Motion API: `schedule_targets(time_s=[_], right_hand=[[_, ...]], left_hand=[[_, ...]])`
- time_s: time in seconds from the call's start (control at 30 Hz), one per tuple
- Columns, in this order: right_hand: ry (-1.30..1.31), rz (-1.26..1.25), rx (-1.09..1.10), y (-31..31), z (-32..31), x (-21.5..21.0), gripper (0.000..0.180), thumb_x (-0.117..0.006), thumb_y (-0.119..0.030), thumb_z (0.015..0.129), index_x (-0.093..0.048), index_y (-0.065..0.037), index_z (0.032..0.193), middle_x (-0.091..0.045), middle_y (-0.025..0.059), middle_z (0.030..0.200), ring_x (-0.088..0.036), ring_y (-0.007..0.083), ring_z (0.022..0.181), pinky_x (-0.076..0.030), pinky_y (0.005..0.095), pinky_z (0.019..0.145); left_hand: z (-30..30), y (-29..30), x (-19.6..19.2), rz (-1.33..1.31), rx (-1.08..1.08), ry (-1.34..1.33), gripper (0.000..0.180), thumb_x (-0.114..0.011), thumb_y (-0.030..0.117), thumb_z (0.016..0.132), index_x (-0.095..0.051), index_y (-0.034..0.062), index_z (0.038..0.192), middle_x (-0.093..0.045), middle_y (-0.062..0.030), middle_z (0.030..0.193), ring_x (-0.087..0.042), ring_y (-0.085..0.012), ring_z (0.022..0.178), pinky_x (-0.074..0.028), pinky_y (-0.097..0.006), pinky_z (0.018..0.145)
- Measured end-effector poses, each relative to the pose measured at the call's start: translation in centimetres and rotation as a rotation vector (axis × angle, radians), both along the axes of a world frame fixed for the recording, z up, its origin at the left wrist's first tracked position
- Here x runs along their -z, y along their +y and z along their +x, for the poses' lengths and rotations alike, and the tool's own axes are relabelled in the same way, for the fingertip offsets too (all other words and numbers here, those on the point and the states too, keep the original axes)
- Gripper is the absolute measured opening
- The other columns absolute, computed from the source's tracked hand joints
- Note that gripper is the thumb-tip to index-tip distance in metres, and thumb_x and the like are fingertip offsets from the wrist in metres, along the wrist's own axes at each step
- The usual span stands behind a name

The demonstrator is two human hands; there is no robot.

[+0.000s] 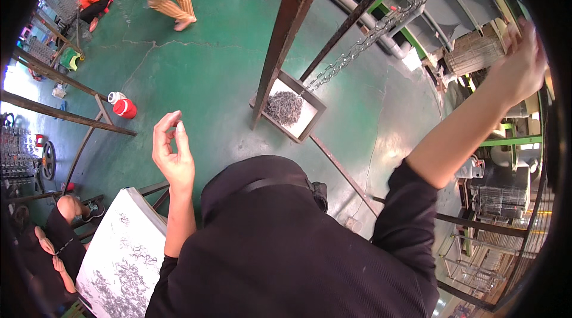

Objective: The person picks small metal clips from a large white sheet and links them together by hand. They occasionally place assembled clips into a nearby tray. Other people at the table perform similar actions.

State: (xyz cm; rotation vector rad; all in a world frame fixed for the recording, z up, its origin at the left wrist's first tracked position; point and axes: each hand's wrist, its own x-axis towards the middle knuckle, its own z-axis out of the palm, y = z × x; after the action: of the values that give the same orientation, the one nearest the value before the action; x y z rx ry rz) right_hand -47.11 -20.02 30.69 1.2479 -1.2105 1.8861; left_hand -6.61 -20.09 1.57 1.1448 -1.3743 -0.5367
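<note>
Your left hand is raised in front of you, thumb and forefinger pinched together at the tips; whatever sits between them is too small to make out. Other fingers curl loosely.

Your right hand reaches high toward the right rim, fingers spread against a wire rack. The blur means you cannot tell whether it grips anything.

Below the left hand: a white board strewn with small dark metal bits, tilted, just beside your left elbow.

Ahead on the green floor: a shallow framed tray with a heap of the same dark bits, at the foot of a rusty steel post. A chain runs up from the tray's far corner.

A red-and-white jug stands well left of the tray. A seated person's knee shows at lower left. Two other people are at the top left.
</note>
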Motion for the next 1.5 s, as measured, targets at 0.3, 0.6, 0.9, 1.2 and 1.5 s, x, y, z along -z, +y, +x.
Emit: schedule_targets(time_s=[0.3,0.6,0.9,1.2,1.5], right_hand=[[-0.804,0.808,-0.102,4.7,3.1,40.1,0.012,-0.066,-0.014,0.088,-0.062,-0.004,0.092,-0.058,-0.0002,0.07,-0.053,0.0081,0.061,-0.045,0.0256,0.056],[-0.7,1.153,0.105,3.2,6.9,49.6,0.035,-0.079,-0.021,0.075,-0.063,-0.009,0.104,-0.06,0.0038,0.087,-0.06,0.019,0.069,-0.049,0.037,0.069],[-0.697,1.053,0.114,-1.6,7.5,51.1,0.031,-0.077,-0.015,0.078,-0.064,-0.004,0.104,-0.061,0.0031,0.079,-0.059,0.0145,0.068,-0.049,0.0306,0.067],[-0.856,0.952,-0.08,-4.2,6.4,55.0,0.024,-0.072,-0.008,0.08,-0.067,-0.004,0.103,-0.066,0.0063,0.083,-0.06,0.015,0.07,-0.049,0.0307,0.066],[-0.715,0.985,-0.056,-3.7,5.0,55.0,0.02,-0.068,-0.006,0.085,-0.066,-0.001,0.104,-0.066,0.0045,0.077,-0.062,0.0097,0.062,-0.051,0.0247,0.047]], left_hand=[[-1.1,-0.3,-0.4,0.048,0.097,-0.103,0.019,-0.055,-0.001,0.09,-0.062,0.003,0.108,-0.062,-0.0088,0.11,-0.06,-0.0152,0.095,-0.049,-0.028,0.078],[-1.9,0.9,-1.3,0.063,0.096,-0.144,0.019,-0.056,-0.001,0.09,-0.063,0.0028,0.107,-0.062,-0.0096,0.109,-0.061,-0.0163,0.096,-0.049,-0.029,0.079],[0.5,2.7,-0.9,0.091,-0.027,-0.178,0.019,-0.055,-0.002,0.09,-0.063,0.0026,0.107,-0.063,-0.0098,0.109,-0.06,-0.0164,0.097,-0.049,-0.028,0.079],[1.8,3.4,-0.1,0.11,-0.061,-0.175,0.018,-0.057,-0.002,0.09,-0.063,0.0025,0.106,-0.063,-0.0102,0.109,-0.061,-0.0159,0.095,-0.048,-0.027,0.076],[2.8,3.1,0.1,0.119,-0.026,-0.192,0.018,-0.057,-0.002,0.089,-0.064,0.0026,0.105,-0.064,-0.0104,0.107,-0.06,-0.0144,0.091,-0.048,-0.026,0.074]])
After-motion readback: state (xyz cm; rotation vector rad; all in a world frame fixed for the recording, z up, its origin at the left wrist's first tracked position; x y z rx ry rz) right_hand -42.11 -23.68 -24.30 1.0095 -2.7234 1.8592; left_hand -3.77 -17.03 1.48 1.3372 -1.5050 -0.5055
